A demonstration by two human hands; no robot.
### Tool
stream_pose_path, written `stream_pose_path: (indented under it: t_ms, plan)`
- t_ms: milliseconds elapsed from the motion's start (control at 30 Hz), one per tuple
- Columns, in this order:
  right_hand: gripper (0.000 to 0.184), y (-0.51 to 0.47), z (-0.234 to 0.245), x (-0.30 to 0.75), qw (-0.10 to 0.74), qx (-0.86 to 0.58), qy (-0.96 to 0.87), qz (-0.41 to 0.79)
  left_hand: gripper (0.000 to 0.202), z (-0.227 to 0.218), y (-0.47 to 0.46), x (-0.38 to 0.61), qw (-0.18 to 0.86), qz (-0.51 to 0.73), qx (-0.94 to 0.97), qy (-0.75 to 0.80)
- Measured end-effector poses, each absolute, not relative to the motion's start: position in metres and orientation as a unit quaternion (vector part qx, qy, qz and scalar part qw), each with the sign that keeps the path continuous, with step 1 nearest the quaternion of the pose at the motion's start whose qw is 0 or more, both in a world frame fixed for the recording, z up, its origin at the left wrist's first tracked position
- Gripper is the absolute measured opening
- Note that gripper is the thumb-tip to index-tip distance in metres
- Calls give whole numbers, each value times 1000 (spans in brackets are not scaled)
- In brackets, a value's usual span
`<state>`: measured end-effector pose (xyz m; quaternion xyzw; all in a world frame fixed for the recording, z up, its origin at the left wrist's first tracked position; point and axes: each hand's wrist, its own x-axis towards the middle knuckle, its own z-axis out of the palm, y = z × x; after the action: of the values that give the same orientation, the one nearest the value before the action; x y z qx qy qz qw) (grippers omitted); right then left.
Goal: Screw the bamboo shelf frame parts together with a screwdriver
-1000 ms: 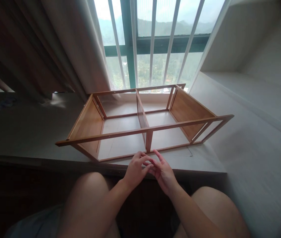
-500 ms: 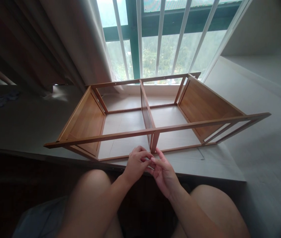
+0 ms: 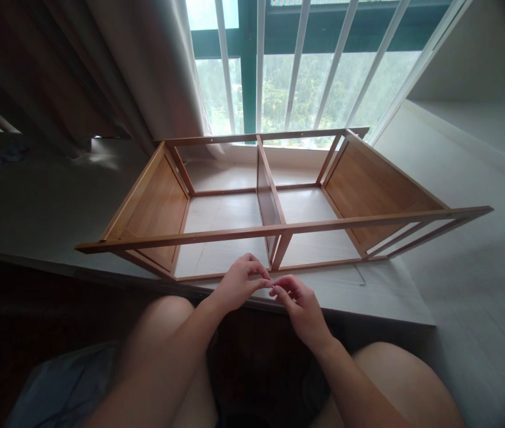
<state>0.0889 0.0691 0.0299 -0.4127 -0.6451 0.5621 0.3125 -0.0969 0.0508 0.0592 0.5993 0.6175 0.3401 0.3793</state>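
Note:
My left hand point(image 3: 244, 282) and my right hand point(image 3: 296, 303) meet fingertip to fingertip in front of a wooden shelf frame point(image 3: 208, 239). Both are closed in a pinch, thumb against fingers. Whatever sits between the fingertips is too small to name. The frame lies on its side on a pale ledge, with solid panels at both ends and a middle shelf point(image 3: 270, 185) between them. Just behind my hands is the near end of that middle shelf. A thin L-shaped hex key point(image 3: 360, 276) rests on the ledge to the right.
The pale ledge point(image 3: 395, 297) ends at a front edge just above my knees. Behind the frame stands a window with white vertical bars point(image 3: 296, 65). A grey curtain point(image 3: 154, 71) hangs at the left, and a wall rises on the right. Dark floor shows below.
My right hand has turned over and curled its fingers into a pinch. My left hand has shifted slightly left. The camera view has moved a little; the frame stays in place.

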Motion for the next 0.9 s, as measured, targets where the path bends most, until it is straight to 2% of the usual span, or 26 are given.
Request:
stream_pose_path:
  t_ms: [300,500,633,900]
  plan:
    - [13,84,28,95,282,-390,-736,476,18,52,63,-100,429,313,613,585]
    - [14,84,21,92,281,-382,-766,434,21,50,66,-101,425,306,616,588]
    - [16,87,18,94,257,-399,-783,402,27,50,67,-104,393,304,622,605]
    - [12,92,9,89,177,-454,-843,229,24,32,68,-107,248,279,650,662]
